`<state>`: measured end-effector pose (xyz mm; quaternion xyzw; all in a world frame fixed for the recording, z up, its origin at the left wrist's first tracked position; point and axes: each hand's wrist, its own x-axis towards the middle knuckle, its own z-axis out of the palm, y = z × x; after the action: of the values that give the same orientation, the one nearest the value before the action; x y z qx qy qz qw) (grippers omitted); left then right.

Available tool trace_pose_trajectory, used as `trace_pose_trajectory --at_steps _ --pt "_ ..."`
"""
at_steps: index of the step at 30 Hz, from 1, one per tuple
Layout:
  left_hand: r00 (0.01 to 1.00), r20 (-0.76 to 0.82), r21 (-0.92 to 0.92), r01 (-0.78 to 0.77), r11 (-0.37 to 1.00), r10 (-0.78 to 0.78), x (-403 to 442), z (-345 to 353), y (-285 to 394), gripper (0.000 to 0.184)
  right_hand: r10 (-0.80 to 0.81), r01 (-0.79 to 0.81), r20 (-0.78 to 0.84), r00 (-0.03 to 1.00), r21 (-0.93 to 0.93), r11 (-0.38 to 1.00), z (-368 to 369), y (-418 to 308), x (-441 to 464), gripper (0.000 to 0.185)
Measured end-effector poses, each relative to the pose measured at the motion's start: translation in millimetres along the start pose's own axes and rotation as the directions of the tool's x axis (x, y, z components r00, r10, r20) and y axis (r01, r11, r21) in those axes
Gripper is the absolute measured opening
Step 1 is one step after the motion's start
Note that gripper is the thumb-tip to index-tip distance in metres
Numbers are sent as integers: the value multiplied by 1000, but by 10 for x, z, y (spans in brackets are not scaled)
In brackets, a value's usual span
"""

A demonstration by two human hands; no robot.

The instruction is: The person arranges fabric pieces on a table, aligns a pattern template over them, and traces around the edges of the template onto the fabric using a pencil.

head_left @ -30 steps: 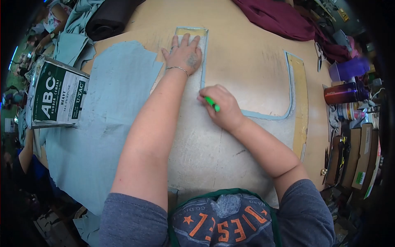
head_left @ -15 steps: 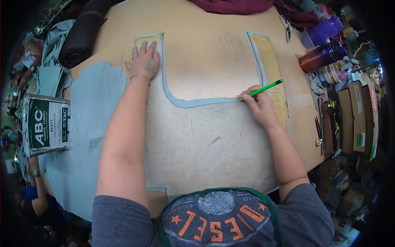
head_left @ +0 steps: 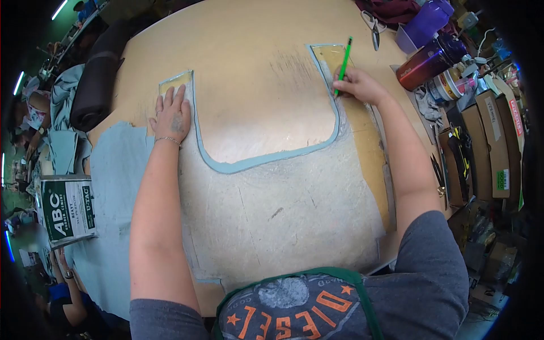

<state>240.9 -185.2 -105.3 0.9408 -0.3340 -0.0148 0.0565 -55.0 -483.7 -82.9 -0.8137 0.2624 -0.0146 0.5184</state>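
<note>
A large grey U-shaped pattern piece point(head_left: 272, 209) lies flat, with yellowish strips on its arms. Light blue material point(head_left: 238, 166) shows as a narrow border along the inside of its curve. My left hand point(head_left: 173, 119) rests flat on the left arm of the pattern, fingers stretched. In my right hand point(head_left: 357, 85) is a green pencil point(head_left: 344, 68), held nearly upright, its tip down at the inner edge of the right arm. The fingers close round the pencil's lower part.
Left of the pattern lies light blue material point(head_left: 122, 175), with an ABC rubber cement can point(head_left: 68, 209) on it. A dark roll point(head_left: 102, 73) lies at the upper left. Scissors point(head_left: 373, 28), a tumbler point(head_left: 425, 65) and cardboard boxes point(head_left: 490, 141) line the right side. Another person's arm point(head_left: 71, 289) shows lower left.
My right hand has moved with the pencil from the bottom of the curve up along the right arm's inner edge. The pencil has become more upright. My left hand stays on the left arm while the view has shifted.
</note>
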Motion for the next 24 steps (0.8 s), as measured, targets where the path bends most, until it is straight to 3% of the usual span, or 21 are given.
trace_pose_trajectory --at_steps 5,8,11,12,14,16,18,21,24 --pt "1000 4 21 6 1000 -6 -3 6 8 45 0 -1 31 1000 37 999 -214 -135 663 9" --pt "1000 -5 30 -7 1000 7 22 32 8 45 -12 14 -32 999 62 998 -366 -146 1070 11" --pt "1000 -10 36 -10 999 10 16 24 4 45 -104 97 -375 921 -36 995 -370 10 1678 14" --pt "1000 -10 39 -3 999 3 8 14 11 45 -247 348 -435 866 169 922 -314 183 2060 18" --pt "1000 -10 21 1 1000 -1 -3 -5 25 45 -204 351 -610 766 131 927 523 -523 1919 17" --pt "1000 -15 14 2 1000 -1 -15 -7 15 45 -248 369 -392 886 271 889 1297 -862 1898 17" --pt "1000 -29 10 -9 1000 9 -16 10 4 44 -359 453 -305 882 340 824 1903 -1056 1875 16" --pt "999 -49 3 -20 1000 20 -18 31 -11 44 -351 458 -459 816 143 877 2170 -1093 2032 23" --pt "999 -51 -15 -10 1000 9 -25 28 -6 44 -282 388 -470 836 144 910 2170 -1179 1976 23"
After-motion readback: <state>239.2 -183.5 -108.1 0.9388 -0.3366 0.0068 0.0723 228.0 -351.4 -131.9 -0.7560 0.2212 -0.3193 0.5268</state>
